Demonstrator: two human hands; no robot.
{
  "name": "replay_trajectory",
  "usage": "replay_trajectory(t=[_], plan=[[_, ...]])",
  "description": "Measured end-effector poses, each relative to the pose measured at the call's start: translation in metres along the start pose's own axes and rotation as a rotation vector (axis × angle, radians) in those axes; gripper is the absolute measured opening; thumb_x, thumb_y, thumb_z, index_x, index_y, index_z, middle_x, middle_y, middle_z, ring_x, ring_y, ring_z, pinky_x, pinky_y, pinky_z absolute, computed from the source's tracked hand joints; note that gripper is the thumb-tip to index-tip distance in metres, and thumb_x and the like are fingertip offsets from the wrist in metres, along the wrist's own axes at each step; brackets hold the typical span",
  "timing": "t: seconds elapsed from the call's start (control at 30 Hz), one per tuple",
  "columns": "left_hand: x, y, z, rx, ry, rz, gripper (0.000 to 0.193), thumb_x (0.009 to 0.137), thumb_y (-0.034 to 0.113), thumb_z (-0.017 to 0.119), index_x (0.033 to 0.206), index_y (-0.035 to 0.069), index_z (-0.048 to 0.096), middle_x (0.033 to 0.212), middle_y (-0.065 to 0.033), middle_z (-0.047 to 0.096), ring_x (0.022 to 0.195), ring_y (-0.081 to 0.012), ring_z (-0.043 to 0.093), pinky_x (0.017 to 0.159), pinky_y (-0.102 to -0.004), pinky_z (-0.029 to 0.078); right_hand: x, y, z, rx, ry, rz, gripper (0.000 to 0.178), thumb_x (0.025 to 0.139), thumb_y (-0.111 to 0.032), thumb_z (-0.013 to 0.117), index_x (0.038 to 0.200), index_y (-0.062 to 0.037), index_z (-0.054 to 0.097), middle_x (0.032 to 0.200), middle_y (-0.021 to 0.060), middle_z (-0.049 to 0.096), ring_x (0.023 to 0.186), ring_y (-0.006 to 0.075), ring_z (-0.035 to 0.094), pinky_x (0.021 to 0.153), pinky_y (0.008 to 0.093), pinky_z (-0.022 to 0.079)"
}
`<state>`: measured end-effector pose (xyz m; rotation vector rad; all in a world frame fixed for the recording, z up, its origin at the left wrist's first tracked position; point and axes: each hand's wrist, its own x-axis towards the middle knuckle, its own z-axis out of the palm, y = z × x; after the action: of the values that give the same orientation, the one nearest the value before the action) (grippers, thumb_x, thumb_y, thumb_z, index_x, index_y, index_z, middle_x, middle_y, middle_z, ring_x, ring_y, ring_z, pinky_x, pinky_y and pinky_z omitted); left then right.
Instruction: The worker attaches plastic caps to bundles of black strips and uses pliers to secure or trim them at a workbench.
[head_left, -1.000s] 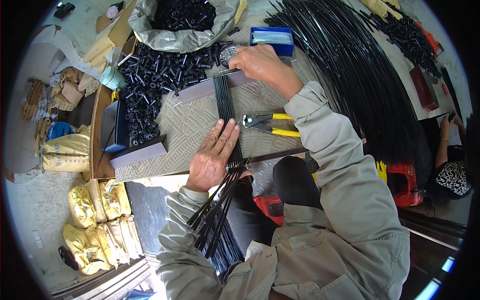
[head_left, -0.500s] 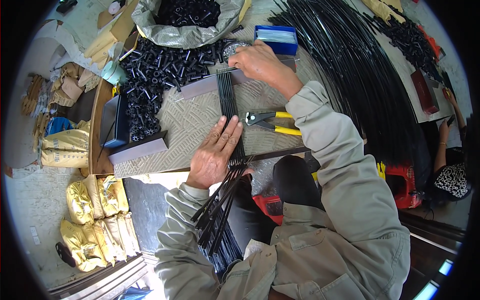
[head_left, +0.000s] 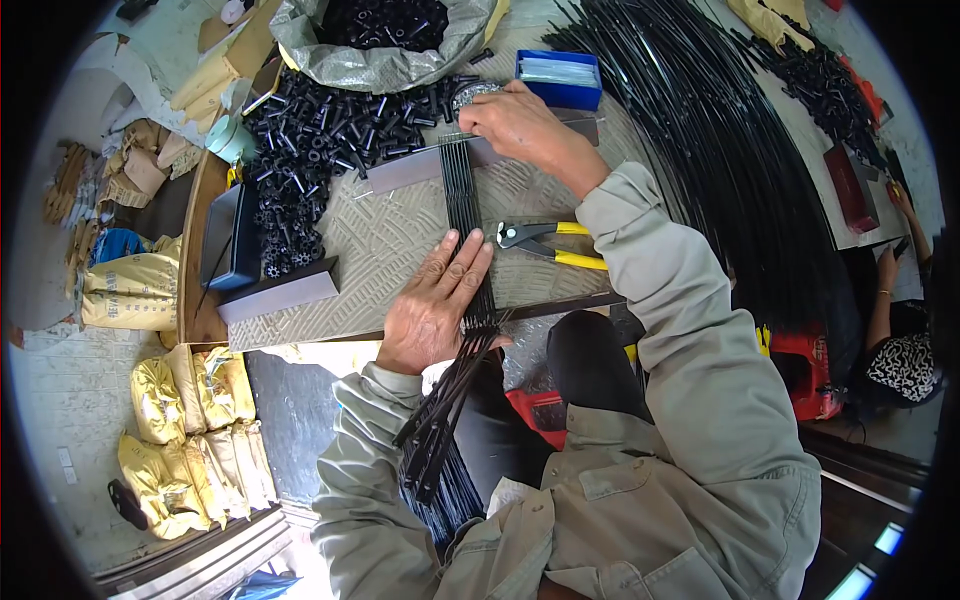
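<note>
A row of thin black rods (head_left: 460, 190) lies side by side on the patterned mat, the near ends spilling over the table edge toward my lap. My left hand (head_left: 428, 305) rests on these rods with its fingers stretched flat, thumb out to the right. At the far side, my right hand (head_left: 515, 122) has its fingers drawn together at a small round dish of shiny bits (head_left: 473, 94). Whatever lies in those fingertips is too small or hidden to name. Yellow-handled pincers (head_left: 545, 240) lie right of the rods. A grey metal strip (head_left: 405, 172) runs crosswise by the rods' far ends.
Black tubular parts (head_left: 300, 140) are heaped at the left, below an open sack (head_left: 370, 70). A blue box (head_left: 558, 92) with pale strips stands behind my right hand. Many long black rods (head_left: 720, 150) cover the right side. Another person's arm (head_left: 885, 270) shows far right.
The whole view has shifted slightly. The loose near ends of the rods have swung a little to the right. Both hands stay in nearly the same places.
</note>
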<state>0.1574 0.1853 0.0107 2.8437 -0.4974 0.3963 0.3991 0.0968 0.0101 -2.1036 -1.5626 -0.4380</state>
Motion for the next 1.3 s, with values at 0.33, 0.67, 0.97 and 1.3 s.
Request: replay_trajectory(t=[0.33,0.67,0.97,1.3], plan=[[0.000,0.001,-0.001,0.033,-0.008,0.011,0.084,0.062,0.058,0.061,0.124,0.005,0.044,0.130,-0.0142,0.040,0.121,-0.0350,0.036,0.098,-0.0403,0.034,0.001,-0.002,0.007,0.077,0.068,0.025,0.008,0.077,-0.005,0.054,0.083,-0.0085,0.050,0.074,0.0044,0.056,0.074,0.0249,0.056,0.071,0.0377,0.037],[0.000,0.003,-0.003,0.009,-0.006,-0.012,0.085,0.061,0.059,0.062,0.124,0.006,0.044,0.131,-0.0123,0.040,0.122,-0.0337,0.035,0.099,-0.0398,0.033,-0.009,0.006,-0.010,0.084,0.017,0.120,0.002,0.078,-0.006,0.051,0.079,-0.0077,0.052,0.077,0.0039,0.057,0.081,0.0242,0.055,0.073,0.0389,0.036],[0.002,0.003,-0.001,0.015,-0.019,-0.018,0.084,0.063,0.059,0.061,0.125,0.006,0.042,0.131,-0.0116,0.039,0.122,-0.0329,0.035,0.099,-0.0399,0.032,-0.004,0.007,-0.005,-0.064,-0.061,0.076,0.006,0.071,-0.007,0.056,0.074,-0.0110,0.058,0.079,0.0022,0.059,0.086,0.0222,0.054,0.069,0.0373,0.035],[0.002,0.003,0.003,0.065,0.005,-0.073,0.081,0.068,0.057,0.057,0.127,0.006,0.040,0.133,-0.0110,0.037,0.124,-0.0307,0.032,0.101,-0.0397,0.029,0.006,0.020,0.019,0.223,0.187,-0.063,0.003,0.076,-0.008,0.056,0.076,-0.0060,0.054,0.074,0.0064,0.058,0.075,0.0262,0.055,0.068,0.0351,0.041]])
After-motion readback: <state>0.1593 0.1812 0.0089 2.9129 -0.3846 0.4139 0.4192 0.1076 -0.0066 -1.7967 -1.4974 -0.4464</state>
